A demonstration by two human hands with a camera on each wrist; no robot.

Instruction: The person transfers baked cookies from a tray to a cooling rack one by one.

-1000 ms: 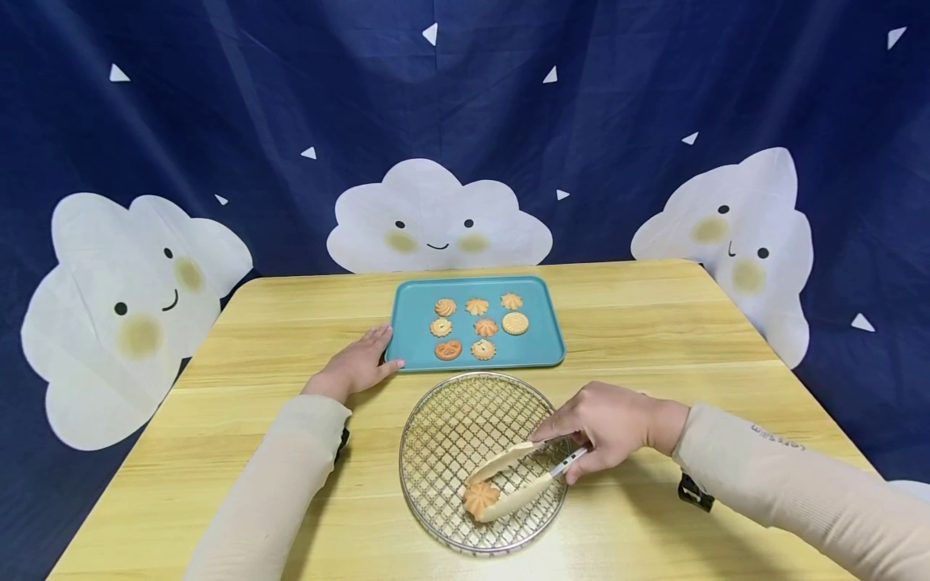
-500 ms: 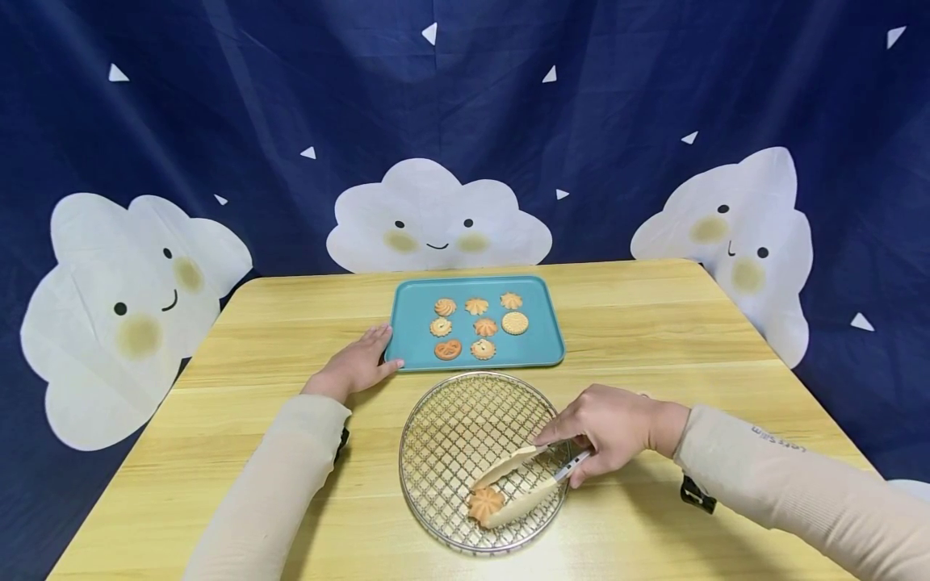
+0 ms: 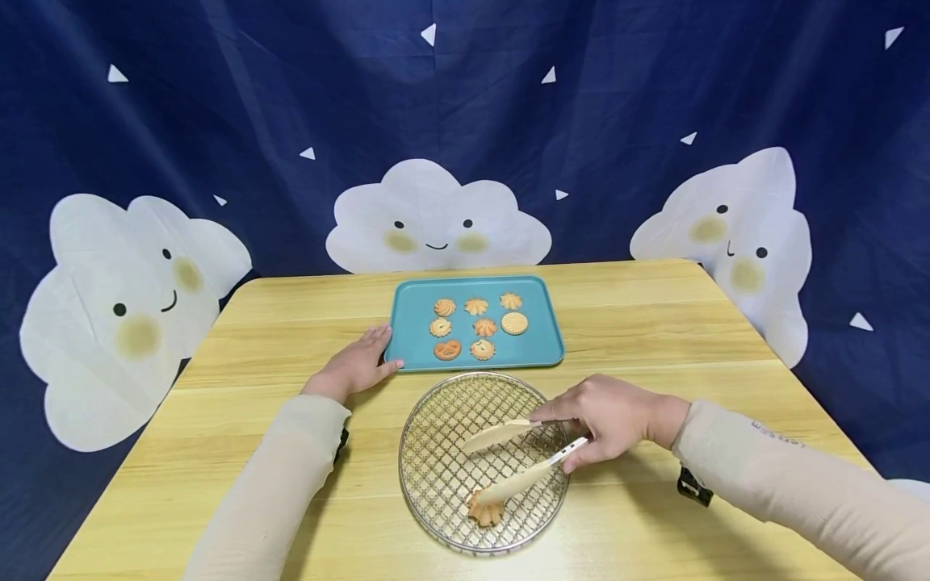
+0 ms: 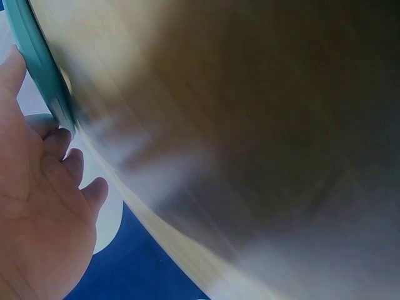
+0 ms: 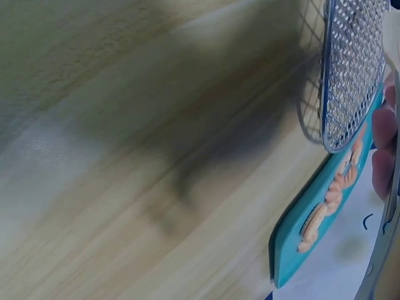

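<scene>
The person in front of me wears long, pale cream sleeves. The left sleeve [image 3: 279, 476], nearer the table's [image 3: 240, 339] left edge, is plain soft cloth with a smooth, wide cuff. The right sleeve [image 3: 770, 476], toward the table's right edge, matches it but carries small dark lettering [image 3: 777, 436] along the forearm. A black strap [image 3: 341, 445] peeks from under the left sleeve, and a chunky black buckle [image 3: 695, 489] from the right. The left hand [image 3: 356, 363] and right hand [image 3: 610, 421] are bare.
</scene>
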